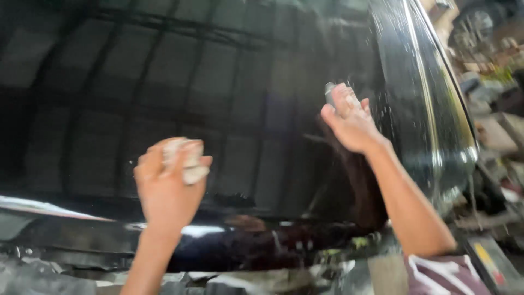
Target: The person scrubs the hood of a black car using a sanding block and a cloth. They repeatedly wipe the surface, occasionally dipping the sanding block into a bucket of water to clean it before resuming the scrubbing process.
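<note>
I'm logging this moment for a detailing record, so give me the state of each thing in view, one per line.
black car panel: glossy, reflecting a roof frame, water droplets along its right side.
left hand: raised, fingers closed round a crumpled pale cloth.
right hand: pressed toward the panel, holding a small grey pad at the fingertips.
clutter at right: blurred, state cannot be told.

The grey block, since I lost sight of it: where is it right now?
In the head view, the grey block is right of centre, pressed under the right hand against the glossy black car panel.
</note>
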